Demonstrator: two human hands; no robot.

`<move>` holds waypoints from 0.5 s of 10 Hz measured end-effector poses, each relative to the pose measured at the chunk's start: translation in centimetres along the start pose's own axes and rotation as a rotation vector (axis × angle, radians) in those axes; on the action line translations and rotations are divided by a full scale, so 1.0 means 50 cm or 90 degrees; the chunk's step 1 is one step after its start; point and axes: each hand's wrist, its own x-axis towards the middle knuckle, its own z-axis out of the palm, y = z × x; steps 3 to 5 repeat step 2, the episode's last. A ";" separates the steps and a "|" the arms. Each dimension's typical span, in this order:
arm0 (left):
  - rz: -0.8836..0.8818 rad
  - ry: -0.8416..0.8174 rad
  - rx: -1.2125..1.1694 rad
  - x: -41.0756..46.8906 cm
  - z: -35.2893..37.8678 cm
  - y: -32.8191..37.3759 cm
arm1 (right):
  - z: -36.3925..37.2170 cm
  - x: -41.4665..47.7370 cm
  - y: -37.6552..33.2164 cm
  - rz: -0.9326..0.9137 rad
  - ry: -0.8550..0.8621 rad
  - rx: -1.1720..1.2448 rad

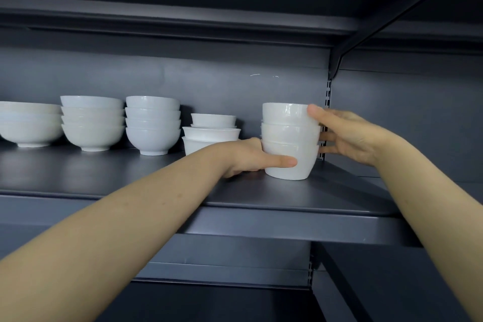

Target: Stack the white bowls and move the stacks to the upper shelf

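Observation:
A stack of three small white bowls (288,136) stands on the dark grey upper shelf (300,196), near its right end. My left hand (251,155) grips the bottom bowl from the left, thumb across its front. On the stack's right side my right hand (345,134) holds it, thumb on the top bowl's rim and fingers behind. To the left stand more white stacks: a short stack of small bowls (211,132), partly hidden by my left wrist, a footed stack (153,124), another stack (92,121) and wide bowls (30,123) at the frame's left edge.
A slotted upright (328,102) and a slanted shelf bracket (371,31) stand just behind and right of the held stack. Another shelf (183,15) hangs low overhead. Bare shelf surface lies in front of the stacks.

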 end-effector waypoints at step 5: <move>0.042 0.153 -0.192 -0.090 -0.037 0.011 | 0.034 -0.069 -0.024 -0.093 0.217 0.084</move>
